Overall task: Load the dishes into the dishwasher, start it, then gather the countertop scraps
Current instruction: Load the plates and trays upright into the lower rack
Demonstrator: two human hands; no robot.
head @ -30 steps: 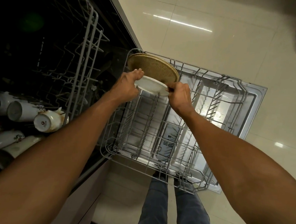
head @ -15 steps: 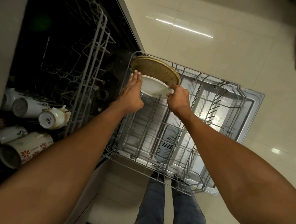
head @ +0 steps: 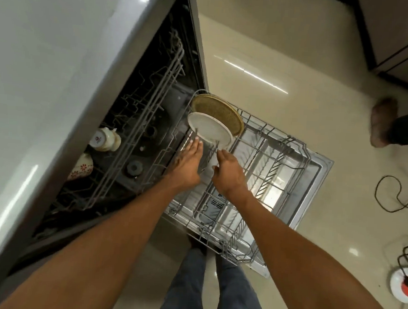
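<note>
Jeans (head: pixel 214 297) and bare forearms fill the near edge of the view, reaching over the pulled-out lower rack (head: pixel 276 181). Just beyond, the left hand (head: pixel 187 165) lies flat with straight fingers and the right hand (head: pixel 230 173) hangs relaxed; both hold nothing. Past their fingertips the white plate (head: pixel 210 130) stands tilted between the tines at the rack's far corner, leaning against the brown plate (head: pixel 216 111) behind it. Further left, cups (head: pixel 105 139) sit in the upper rack (head: pixel 136 135) of the dishwasher.

Risk, as I judge it: the white plate may be only loosely seated (its foot is hidden by wire), so a knock or a hard shove of the rack could tip it forward.

Half a second ago both hands pinched the plate's rim; now they have let go and drawn back towards the body.
</note>
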